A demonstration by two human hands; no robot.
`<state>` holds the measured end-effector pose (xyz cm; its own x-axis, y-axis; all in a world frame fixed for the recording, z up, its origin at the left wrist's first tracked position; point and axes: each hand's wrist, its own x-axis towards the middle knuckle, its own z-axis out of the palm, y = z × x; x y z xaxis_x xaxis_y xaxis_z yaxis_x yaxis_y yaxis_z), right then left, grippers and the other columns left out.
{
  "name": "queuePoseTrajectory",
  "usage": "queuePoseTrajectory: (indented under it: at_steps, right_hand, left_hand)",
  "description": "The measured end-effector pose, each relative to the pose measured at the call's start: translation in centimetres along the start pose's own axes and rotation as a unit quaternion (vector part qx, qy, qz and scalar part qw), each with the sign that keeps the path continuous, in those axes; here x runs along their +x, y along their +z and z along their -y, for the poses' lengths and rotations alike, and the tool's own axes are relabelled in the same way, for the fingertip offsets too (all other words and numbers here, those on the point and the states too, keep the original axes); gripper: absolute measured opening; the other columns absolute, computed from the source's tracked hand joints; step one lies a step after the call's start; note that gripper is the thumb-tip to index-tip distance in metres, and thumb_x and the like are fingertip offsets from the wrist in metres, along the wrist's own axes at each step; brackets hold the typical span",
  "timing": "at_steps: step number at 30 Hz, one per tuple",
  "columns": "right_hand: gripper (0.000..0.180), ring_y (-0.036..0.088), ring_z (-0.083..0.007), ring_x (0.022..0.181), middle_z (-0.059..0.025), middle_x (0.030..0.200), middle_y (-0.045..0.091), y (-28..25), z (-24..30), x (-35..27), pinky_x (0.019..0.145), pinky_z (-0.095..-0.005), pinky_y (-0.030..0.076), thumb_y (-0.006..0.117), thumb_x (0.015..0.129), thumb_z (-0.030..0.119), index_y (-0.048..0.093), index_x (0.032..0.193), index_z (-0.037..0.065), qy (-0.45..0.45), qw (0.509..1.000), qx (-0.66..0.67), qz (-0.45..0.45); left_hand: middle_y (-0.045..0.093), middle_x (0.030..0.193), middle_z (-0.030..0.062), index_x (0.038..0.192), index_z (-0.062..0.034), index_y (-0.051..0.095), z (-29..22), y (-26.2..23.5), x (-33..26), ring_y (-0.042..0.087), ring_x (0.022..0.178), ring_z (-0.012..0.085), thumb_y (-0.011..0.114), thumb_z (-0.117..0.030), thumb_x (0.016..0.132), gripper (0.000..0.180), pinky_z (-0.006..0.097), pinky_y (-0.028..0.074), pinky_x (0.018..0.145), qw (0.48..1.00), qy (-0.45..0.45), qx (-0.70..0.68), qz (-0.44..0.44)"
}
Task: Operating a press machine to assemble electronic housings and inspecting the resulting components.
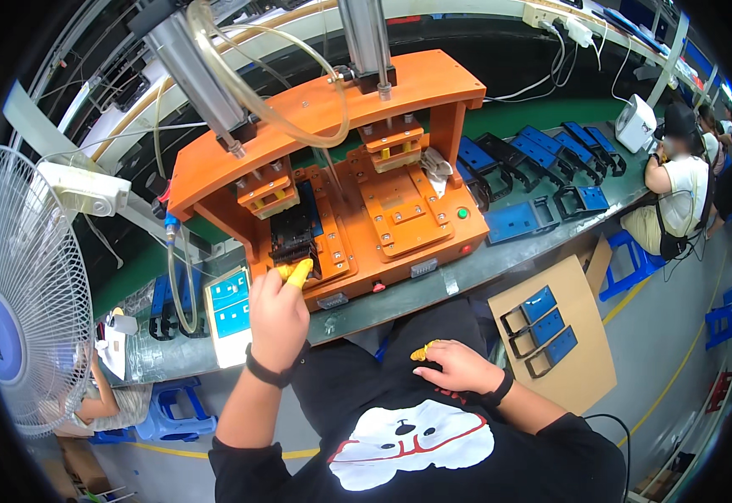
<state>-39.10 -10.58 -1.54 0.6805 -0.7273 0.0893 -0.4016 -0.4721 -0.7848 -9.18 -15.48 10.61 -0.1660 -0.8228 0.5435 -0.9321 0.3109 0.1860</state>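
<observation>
Presently we count two hands: left hand (278,312) raised at front edge of orange press fixture (358,210), fingers closed, yellow-capped fingertip on black part (296,235) seated in left nest. Right hand (458,366) rests on lap, loosely curled, yellow cap on one finger, gripping nothing. Two nests, two cylinders above; right nest empty. Green surface (433,285) carries about ten blue-black brackets (542,155) in row behind. Cardboard sheet (584,369) at right holds three brackets (542,329). Fan (26,293) crowds left edge; open floor right.
</observation>
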Motion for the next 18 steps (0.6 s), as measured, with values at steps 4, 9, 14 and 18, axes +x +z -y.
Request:
queuePoseTrajectory:
  at_steps: [4,9,14,18]
  right_hand:
    - [0.030,0.061,-0.0372,0.081,-0.0181,0.081,0.062,-0.3,-1.6,-0.5,0.075,-0.0448,0.050,0.067,0.089,0.029,0.063,0.087,-0.001,0.019,0.999,0.004,-0.026]
    - [0.033,0.063,-0.0384,0.087,-0.0198,0.088,0.065,-1.3,-2.3,-1.6,0.079,-0.0454,0.051,0.065,0.091,0.032,0.064,0.096,-0.001,0.055,0.998,-0.017,-0.026]
    - [0.032,0.063,-0.0398,0.086,-0.0188,0.090,0.065,-0.3,-3.9,-1.0,0.078,-0.0478,0.051,0.062,0.092,0.032,0.063,0.096,0.000,0.035,0.999,-0.007,-0.026]
    - [0.032,0.062,-0.0399,0.085,-0.0190,0.087,0.064,-0.9,-3.1,-0.6,0.076,-0.0486,0.051,0.062,0.091,0.032,0.062,0.094,-0.001,0.056,0.997,-0.027,-0.043]
  left_hand:
    - [0.059,0.099,0.0151,0.105,-0.0029,0.070,1.0,0.6,2.9,0.055,0.097,0.0355,0.075,-0.007,0.075,0.031,0.044,0.046,0.084,0.998,0.054,-0.021,0.021]
    - [0.056,0.132,0.0207,0.128,-0.0006,0.057,4.4,1.1,5.8,0.051,0.123,0.0404,0.081,-0.023,0.074,0.063,0.043,0.041,0.104,0.974,0.061,-0.138,0.170]
    - [0.059,0.125,0.0225,0.129,0.0006,0.056,6.1,0.1,5.2,0.055,0.116,0.0403,0.080,-0.020,0.070,0.067,0.042,0.043,0.102,0.969,0.062,-0.083,0.223]
    - [0.057,0.119,0.0223,0.127,0.0004,0.057,5.2,-0.1,5.7,0.051,0.113,0.0436,0.082,-0.020,0.065,0.070,0.047,0.041,0.100,0.959,0.041,-0.065,0.274]
